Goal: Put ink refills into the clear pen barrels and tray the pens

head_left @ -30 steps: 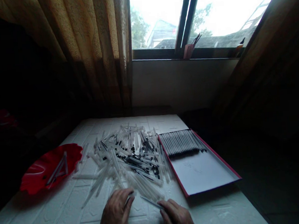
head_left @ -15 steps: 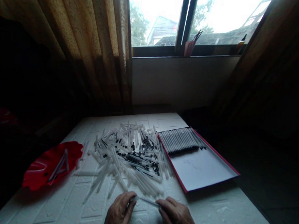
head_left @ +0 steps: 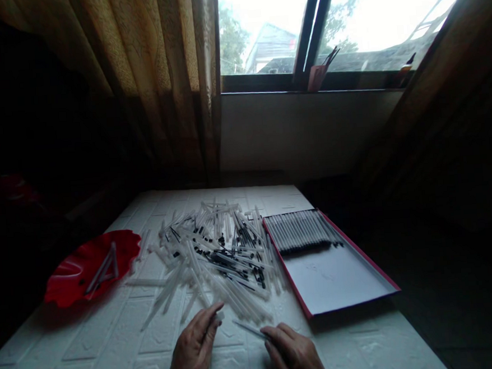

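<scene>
My right hand (head_left: 295,352) pinches a slim grey pen (head_left: 250,328) by one end, its other end pointing left. Between the thumb and forefinger of my left hand (head_left: 193,348) is a small whitish translucent piece (head_left: 220,316), possibly a cap; it is too small to identify. A gap separates it from the pen's tip. Just beyond both hands lies a loose heap of clear pen barrels (head_left: 236,292), mixed with dark refills (head_left: 228,261) and small black parts.
A shallow red-edged box (head_left: 341,284) on the right holds a row of black-ended pens (head_left: 300,231). At left, a red scalloped dish (head_left: 67,275) contains a few clear pieces. The white brick-patterned table (head_left: 93,352) ends at the right, before a dark floor.
My hands have moved slightly apart, and the pen's left end has come away from my left hand. The whole view has shifted a little.
</scene>
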{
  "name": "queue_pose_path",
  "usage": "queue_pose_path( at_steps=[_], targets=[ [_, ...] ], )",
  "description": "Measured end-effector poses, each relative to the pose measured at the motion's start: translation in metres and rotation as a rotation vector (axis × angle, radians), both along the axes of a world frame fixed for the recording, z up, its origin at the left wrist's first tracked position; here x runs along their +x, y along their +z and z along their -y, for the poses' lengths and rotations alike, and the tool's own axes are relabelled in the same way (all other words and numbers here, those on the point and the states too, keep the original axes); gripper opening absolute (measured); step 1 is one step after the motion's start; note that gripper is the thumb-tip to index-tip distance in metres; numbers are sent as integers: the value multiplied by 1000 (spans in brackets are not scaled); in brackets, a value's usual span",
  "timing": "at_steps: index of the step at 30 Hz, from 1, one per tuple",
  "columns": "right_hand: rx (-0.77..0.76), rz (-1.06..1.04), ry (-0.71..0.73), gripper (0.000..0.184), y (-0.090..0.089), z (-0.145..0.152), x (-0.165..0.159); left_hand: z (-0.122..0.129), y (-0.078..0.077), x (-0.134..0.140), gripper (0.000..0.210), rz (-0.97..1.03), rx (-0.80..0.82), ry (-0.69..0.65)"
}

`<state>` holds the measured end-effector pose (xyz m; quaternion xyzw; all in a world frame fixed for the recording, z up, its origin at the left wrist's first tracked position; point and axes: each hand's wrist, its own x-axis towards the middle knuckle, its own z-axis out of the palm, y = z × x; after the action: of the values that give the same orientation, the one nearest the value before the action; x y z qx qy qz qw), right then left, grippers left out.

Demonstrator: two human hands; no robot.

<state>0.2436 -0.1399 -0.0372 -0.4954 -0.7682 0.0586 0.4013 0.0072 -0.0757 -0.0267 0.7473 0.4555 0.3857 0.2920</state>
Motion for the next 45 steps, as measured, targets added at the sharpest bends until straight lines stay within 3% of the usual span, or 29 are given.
queue_pose_path(
  at_steps=[4,7,12,17,22,28,36,41,45],
  targets=[
    [30,7,-5,26,2,-1,0,2,-2,8,55,155,-325,34],
    [37,11,-3,24,2,-1,0,5,-8,14,61,291,-481,38],
    [12,-55,6,21,-6,1,0,7,-11,19,55,483,-590,16],
    [11,-115,-32,28,-16,4,-2,4,4,21,61,574,-715,127],
    [28,-30,4,32,-9,2,-3,3,15,25,66,638,-843,229],
    [-31,-3,-5,36,-8,2,-4,7,15,32,72,580,-847,198],
    [-45,42,26,31,5,1,-2,8,1,37,69,541,-803,179],
    [-54,39,39,31,5,1,0,14,-7,37,60,459,-813,79],
    [-77,103,51,32,3,-2,6,10,3,26,49,247,-772,-42]
  ],
)
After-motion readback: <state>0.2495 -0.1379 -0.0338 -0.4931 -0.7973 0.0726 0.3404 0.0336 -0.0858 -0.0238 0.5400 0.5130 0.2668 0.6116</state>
